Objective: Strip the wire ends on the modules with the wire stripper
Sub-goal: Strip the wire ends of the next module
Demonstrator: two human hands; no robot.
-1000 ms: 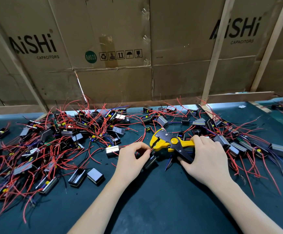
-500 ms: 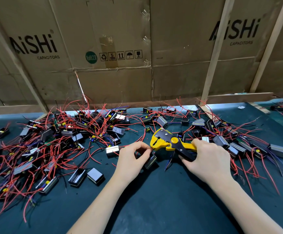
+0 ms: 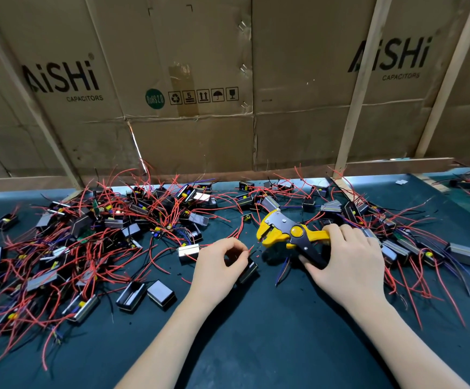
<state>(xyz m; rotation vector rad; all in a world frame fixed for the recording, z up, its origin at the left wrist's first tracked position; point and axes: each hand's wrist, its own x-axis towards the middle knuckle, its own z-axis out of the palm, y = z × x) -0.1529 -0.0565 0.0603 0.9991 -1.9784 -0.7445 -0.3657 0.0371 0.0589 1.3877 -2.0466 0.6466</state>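
Head view: the wire stripper (image 3: 290, 234) is gripped at its handles by the right hand (image 3: 346, 259), and its yellow head is now raised a little and drawn slightly away from the wire, where half a second ago it was closed over the tip. A short red wire end (image 3: 251, 249) is pinched between thumb and finger of the left hand (image 3: 219, 265), just beside the tool's mouth. A black module (image 3: 249, 270) is seen under this hand, on the dark green table (image 3: 256, 346). A large pile of modules with red wires (image 3: 88, 242) is spread at the left, a smaller group (image 3: 413, 248) at the right. Behind, cardboard sheets (image 3: 200, 80) are marked AiSHi. No containers are visible.
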